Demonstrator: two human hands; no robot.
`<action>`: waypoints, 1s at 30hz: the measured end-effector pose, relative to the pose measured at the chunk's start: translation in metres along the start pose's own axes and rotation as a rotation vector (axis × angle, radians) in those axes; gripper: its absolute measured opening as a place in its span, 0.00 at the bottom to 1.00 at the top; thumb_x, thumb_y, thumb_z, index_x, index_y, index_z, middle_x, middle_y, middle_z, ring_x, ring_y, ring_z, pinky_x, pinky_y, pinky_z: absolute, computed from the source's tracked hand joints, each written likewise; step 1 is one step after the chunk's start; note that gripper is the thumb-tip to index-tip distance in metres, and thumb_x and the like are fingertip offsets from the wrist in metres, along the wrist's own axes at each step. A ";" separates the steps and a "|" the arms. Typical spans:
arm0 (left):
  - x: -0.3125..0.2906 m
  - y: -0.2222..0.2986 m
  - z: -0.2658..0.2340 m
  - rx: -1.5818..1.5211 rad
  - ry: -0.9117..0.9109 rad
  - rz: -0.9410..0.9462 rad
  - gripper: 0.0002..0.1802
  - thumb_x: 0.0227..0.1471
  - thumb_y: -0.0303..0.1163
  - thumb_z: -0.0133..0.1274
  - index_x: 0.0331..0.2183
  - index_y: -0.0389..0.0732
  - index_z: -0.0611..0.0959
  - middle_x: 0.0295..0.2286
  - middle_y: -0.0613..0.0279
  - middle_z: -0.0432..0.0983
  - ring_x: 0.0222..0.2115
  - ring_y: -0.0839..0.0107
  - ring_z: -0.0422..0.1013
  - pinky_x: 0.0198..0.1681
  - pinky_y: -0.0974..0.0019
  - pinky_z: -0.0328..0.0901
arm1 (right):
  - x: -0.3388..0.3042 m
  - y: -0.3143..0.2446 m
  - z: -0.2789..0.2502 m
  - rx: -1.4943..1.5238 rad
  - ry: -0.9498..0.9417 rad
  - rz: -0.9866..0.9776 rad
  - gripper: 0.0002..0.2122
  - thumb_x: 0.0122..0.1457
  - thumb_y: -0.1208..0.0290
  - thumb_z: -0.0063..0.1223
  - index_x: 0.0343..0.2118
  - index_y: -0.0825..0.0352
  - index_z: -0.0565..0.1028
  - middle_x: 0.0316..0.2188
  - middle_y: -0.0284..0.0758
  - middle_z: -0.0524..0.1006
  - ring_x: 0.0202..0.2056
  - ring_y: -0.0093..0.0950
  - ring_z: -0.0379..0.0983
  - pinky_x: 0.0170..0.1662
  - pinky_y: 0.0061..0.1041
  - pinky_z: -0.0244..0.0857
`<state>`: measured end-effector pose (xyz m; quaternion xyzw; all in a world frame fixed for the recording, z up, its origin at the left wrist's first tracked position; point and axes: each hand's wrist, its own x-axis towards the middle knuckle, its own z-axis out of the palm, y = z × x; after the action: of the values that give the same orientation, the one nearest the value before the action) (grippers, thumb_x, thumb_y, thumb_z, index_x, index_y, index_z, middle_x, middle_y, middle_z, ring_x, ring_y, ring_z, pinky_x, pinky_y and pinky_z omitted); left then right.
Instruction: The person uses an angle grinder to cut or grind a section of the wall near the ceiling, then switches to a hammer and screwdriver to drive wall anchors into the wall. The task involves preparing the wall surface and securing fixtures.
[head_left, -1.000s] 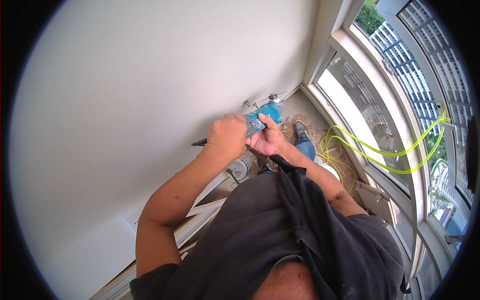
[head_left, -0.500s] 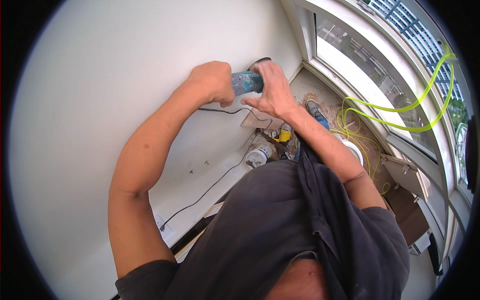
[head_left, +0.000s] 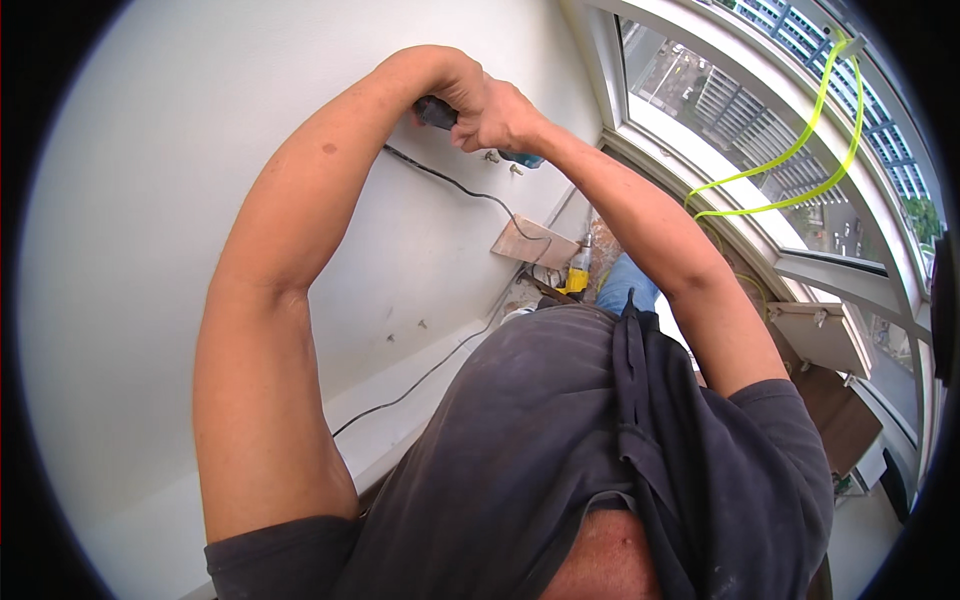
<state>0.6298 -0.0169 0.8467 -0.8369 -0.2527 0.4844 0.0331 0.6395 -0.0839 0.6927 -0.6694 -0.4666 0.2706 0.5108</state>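
My left hand point(head_left: 455, 75) and my right hand point(head_left: 500, 117) are together in front of the white wall, raised well above my chest. Both are closed around an angle grinder point(head_left: 436, 112). Its dark rear end pokes out below my left wrist, and a bit of its teal body shows under my right wrist. The rest of the tool, disc included, is hidden behind my hands. My left fingers are mostly covered by the right hand. Just below the tool, metal fixings point(head_left: 515, 170) stick out of the wall. A black cord point(head_left: 450, 180) hangs beneath.
A window point(head_left: 740, 110) lines the right side, with a yellow-green hose point(head_left: 840, 150) looped over its frame. Down in the corner lie a yellow drill point(head_left: 578, 275) and a flat board point(head_left: 535, 245). Cabinet pieces point(head_left: 825, 335) stand at the lower right.
Both hands have moved up, and my right hand has shifted left against the left one. The grinder's teal body, largely visible before, is now mostly covered. Wall fixings have come into view.
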 end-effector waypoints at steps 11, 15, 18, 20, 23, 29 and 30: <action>0.021 0.025 0.050 0.568 0.180 0.041 0.21 0.33 0.30 0.72 0.36 0.45 0.90 0.35 0.61 0.86 0.38 0.62 0.81 0.38 0.60 0.75 | -0.014 0.028 0.022 0.039 -0.089 0.169 0.35 0.33 0.65 0.71 0.50 0.69 0.73 0.37 0.43 0.83 0.39 0.40 0.81 0.44 0.35 0.74; 0.027 0.022 0.048 0.559 0.214 0.054 0.17 0.34 0.30 0.72 0.34 0.45 0.90 0.35 0.60 0.86 0.36 0.63 0.82 0.38 0.61 0.76 | -0.012 0.042 0.032 0.022 0.081 0.041 0.35 0.35 0.58 0.73 0.50 0.67 0.75 0.38 0.42 0.83 0.40 0.39 0.81 0.46 0.35 0.74; 0.028 0.028 0.043 0.562 0.209 0.035 0.16 0.35 0.29 0.71 0.34 0.45 0.89 0.35 0.60 0.85 0.36 0.63 0.82 0.39 0.62 0.76 | -0.010 0.050 0.036 0.109 0.154 -0.001 0.37 0.36 0.54 0.75 0.50 0.68 0.74 0.38 0.42 0.83 0.42 0.39 0.81 0.47 0.34 0.74; 0.027 0.026 0.041 0.568 0.221 0.035 0.17 0.36 0.29 0.70 0.35 0.45 0.89 0.35 0.60 0.85 0.36 0.63 0.82 0.39 0.62 0.76 | -0.012 0.055 0.033 0.111 0.170 -0.057 0.38 0.37 0.51 0.75 0.51 0.68 0.74 0.39 0.42 0.83 0.42 0.39 0.81 0.48 0.34 0.74; 0.028 0.025 0.041 0.590 0.254 0.057 0.18 0.37 0.29 0.70 0.37 0.45 0.89 0.36 0.60 0.85 0.37 0.64 0.81 0.39 0.62 0.76 | -0.008 0.043 0.032 0.044 0.175 0.121 0.35 0.39 0.54 0.75 0.49 0.67 0.75 0.38 0.42 0.83 0.42 0.39 0.81 0.47 0.34 0.74; 0.019 0.035 0.039 0.545 0.318 0.042 0.18 0.31 0.26 0.70 0.33 0.42 0.89 0.34 0.57 0.85 0.38 0.60 0.82 0.40 0.61 0.76 | -0.012 0.029 0.026 0.119 0.212 0.116 0.20 0.39 0.65 0.73 0.37 0.66 0.80 0.33 0.39 0.83 0.37 0.34 0.78 0.43 0.33 0.72; 0.022 0.036 0.040 0.549 0.329 0.047 0.18 0.32 0.26 0.70 0.33 0.42 0.89 0.35 0.56 0.85 0.38 0.60 0.82 0.41 0.61 0.76 | -0.012 0.031 0.025 0.138 0.206 0.125 0.20 0.39 0.65 0.72 0.36 0.66 0.80 0.33 0.39 0.83 0.36 0.34 0.78 0.42 0.33 0.72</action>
<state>0.6199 -0.0460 0.7978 -0.8696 -0.0844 0.3930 0.2867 0.6244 -0.0855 0.6539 -0.6846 -0.3494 0.2633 0.5829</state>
